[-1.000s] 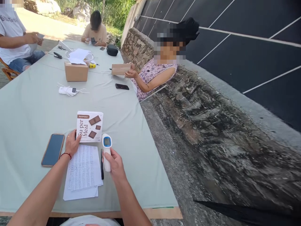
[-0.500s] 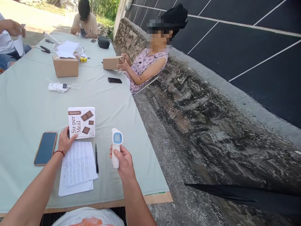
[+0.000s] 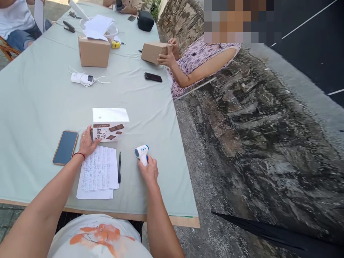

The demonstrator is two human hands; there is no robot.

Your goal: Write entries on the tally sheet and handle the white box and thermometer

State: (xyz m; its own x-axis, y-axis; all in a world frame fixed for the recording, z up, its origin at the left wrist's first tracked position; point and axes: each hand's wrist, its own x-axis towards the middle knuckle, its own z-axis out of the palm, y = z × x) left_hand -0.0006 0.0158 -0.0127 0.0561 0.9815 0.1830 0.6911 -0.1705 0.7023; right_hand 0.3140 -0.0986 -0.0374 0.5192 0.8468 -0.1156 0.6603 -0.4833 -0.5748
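Note:
In the head view, a white carton printed "Su-per Meal" (image 3: pixel 110 115) stands on the cloth-covered table, its blank top and chocolate-pictured front showing. My left hand (image 3: pixel 88 141) grips its lower left corner, thumb across the front and fingers along the side. My right hand (image 3: pixel 149 171) is closed around the handle of a white and blue infrared thermometer (image 3: pixel 142 152). Its head is turned sideways, low over the table; whether it touches the cloth I cannot tell. Handwritten sheets (image 3: pixel 99 172) lie below the carton, a black pen (image 3: pixel 119 168) along their right side.
A phone (image 3: pixel 65 147) lies left of my left hand. Further off are a white device with a cord (image 3: pixel 82 78), a cardboard box (image 3: pixel 94 52), a yellow tape measure (image 3: pixel 115 44) and a black phone (image 3: pixel 153 77). A person at right holds a small cardboard box (image 3: pixel 153 52).
My right hand has lowered the thermometer and turned it from upright, screen towards me, onto its side. The carton has tipped so its top shows. The view has shifted downward.

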